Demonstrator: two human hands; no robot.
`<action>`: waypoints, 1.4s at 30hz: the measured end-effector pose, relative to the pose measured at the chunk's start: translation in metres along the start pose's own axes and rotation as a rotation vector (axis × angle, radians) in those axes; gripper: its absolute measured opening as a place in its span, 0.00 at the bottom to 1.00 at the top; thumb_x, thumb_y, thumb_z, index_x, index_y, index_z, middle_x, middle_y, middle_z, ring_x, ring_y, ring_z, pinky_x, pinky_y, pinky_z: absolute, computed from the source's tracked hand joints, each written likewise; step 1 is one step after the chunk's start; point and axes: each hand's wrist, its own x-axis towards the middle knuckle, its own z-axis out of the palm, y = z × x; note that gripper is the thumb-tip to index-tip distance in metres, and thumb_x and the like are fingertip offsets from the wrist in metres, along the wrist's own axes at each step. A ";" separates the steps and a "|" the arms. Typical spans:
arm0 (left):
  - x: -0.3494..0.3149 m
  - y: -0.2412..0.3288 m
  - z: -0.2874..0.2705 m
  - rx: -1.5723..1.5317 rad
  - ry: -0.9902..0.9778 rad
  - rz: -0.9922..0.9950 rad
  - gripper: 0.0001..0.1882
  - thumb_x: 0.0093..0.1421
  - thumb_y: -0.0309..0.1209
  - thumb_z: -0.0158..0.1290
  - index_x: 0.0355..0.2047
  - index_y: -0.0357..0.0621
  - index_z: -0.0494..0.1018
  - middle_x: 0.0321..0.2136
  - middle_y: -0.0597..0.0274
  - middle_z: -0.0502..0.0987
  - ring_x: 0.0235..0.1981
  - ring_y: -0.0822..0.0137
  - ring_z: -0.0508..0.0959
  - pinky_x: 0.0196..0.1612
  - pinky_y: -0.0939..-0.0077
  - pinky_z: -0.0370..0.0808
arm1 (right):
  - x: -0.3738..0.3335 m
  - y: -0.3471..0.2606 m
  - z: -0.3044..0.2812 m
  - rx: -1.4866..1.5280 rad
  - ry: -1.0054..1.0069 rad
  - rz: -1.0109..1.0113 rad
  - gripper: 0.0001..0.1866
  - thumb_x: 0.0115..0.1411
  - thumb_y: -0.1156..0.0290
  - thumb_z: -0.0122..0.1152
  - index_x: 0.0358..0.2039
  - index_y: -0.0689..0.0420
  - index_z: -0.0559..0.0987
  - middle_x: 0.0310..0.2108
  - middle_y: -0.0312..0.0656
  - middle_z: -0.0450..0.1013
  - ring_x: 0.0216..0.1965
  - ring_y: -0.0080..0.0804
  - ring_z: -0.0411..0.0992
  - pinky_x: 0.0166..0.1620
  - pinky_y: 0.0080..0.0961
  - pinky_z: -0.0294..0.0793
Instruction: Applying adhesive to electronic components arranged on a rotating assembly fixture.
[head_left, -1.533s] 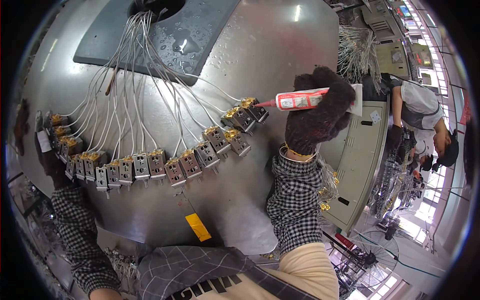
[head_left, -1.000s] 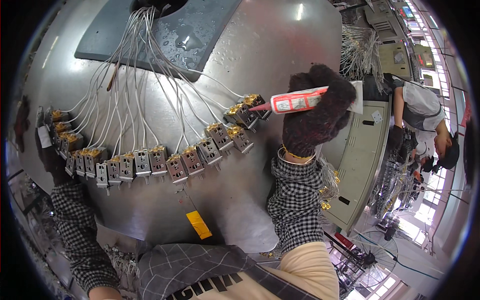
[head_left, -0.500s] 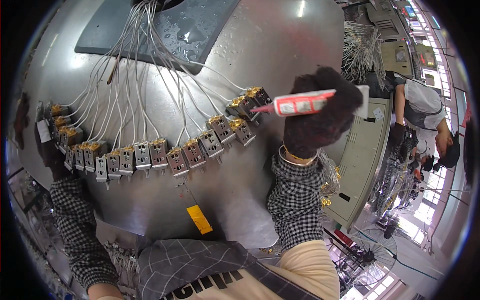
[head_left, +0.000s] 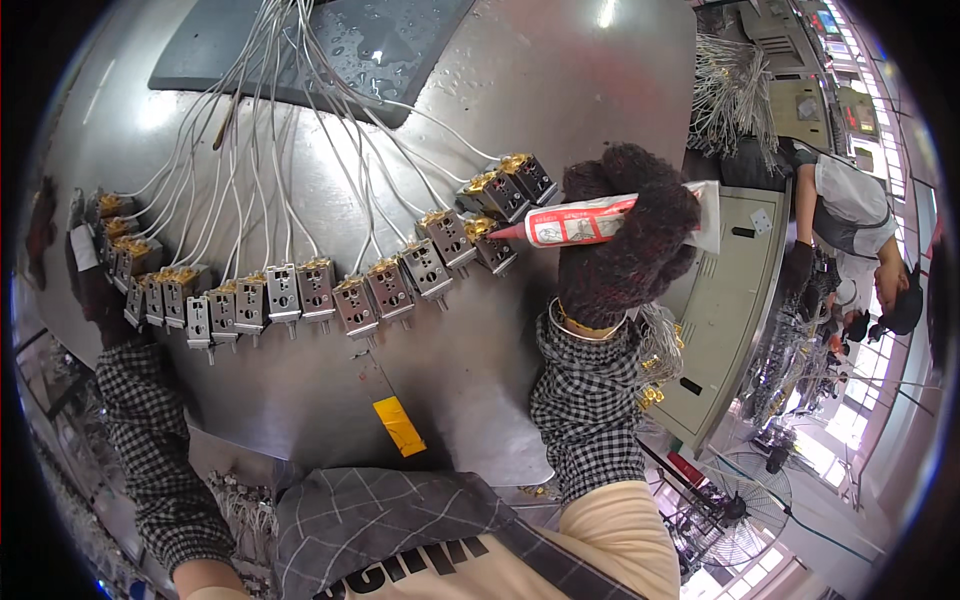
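Observation:
My right hand [head_left: 630, 235], in a dark knit glove, is closed around a white-and-red squeeze tube [head_left: 575, 224]. The tube's dark red nozzle points left, its tip at the gold-coloured top of a small metal block [head_left: 494, 252] near the row's right end; I cannot tell whether they touch. Many similar metal blocks [head_left: 357, 308] stand in a curved row, each with a gold top and a pale wire [head_left: 275, 170] running to the far side. My left hand [head_left: 98, 290], gloved too, lies with fingers stretched along the row's left end, a white wrap on one finger.
A dark wet mat [head_left: 420, 45] covers the table's far part. A yellow tape piece [head_left: 399, 427] sticks on the metal table [head_left: 480, 370] near me. Right of the table are wire bundles [head_left: 735, 95], a beige cabinet [head_left: 725, 320], a fan [head_left: 735, 510] and a person [head_left: 850, 215].
My right hand has moved left and slightly down with the tube. The nozzle tip has shifted from one block to a nearer one. My left hand stays by the row's left end.

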 end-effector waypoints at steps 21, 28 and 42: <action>-0.004 -0.001 0.002 -0.008 0.010 -0.043 0.24 0.71 0.41 0.40 0.60 0.37 0.64 0.49 0.54 0.75 0.42 0.63 0.79 0.42 0.69 0.79 | -0.014 -0.002 0.027 -0.207 -0.149 0.096 0.28 0.65 0.51 0.55 0.43 0.70 0.74 0.38 0.51 0.74 0.30 0.40 0.76 0.33 0.38 0.81; -0.004 0.001 0.004 0.010 0.039 -0.024 0.24 0.71 0.41 0.40 0.59 0.37 0.65 0.48 0.53 0.76 0.41 0.63 0.79 0.41 0.68 0.80 | -0.021 0.000 0.016 -0.090 -0.203 0.124 0.26 0.66 0.53 0.53 0.51 0.66 0.70 0.44 0.52 0.74 0.38 0.41 0.76 0.40 0.42 0.82; -0.021 0.023 0.026 -0.032 0.014 -0.028 0.24 0.70 0.42 0.40 0.58 0.37 0.66 0.42 0.49 0.77 0.36 0.63 0.79 0.40 0.69 0.79 | -0.031 0.038 -0.061 -1.478 -0.377 -0.879 0.29 0.61 0.59 0.62 0.57 0.62 0.67 0.49 0.55 0.71 0.46 0.46 0.73 0.43 0.40 0.76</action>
